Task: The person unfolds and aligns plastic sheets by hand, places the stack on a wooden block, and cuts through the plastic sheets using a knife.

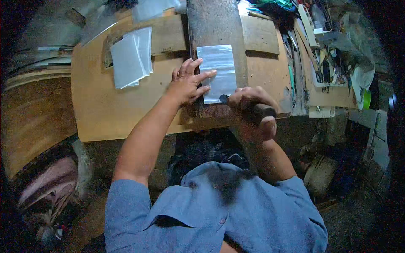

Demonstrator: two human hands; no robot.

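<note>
A shiny, silvery rectangular sheet (218, 59) lies on a long dark board (215, 21) in the middle of the bench. My left hand (187, 82) rests with spread fingers on the sheet's left side, its fingertips touching the surface. My right hand (255, 105) is closed around a dark-handled tool (265, 111) at the sheet's lower right corner. The tool's dark rounded tip (223, 98) is at the sheet's near edge; whether it touches is hard to tell. Its exact kind does not show.
Several similar sheets (128, 61) lie in a loose stack on the left of the wooden bench (101, 114). More sheets (152, 9) are at the back. A flat wooden piece (261, 36) lies right of the board. A white tray (331, 84) of tools stands farther right.
</note>
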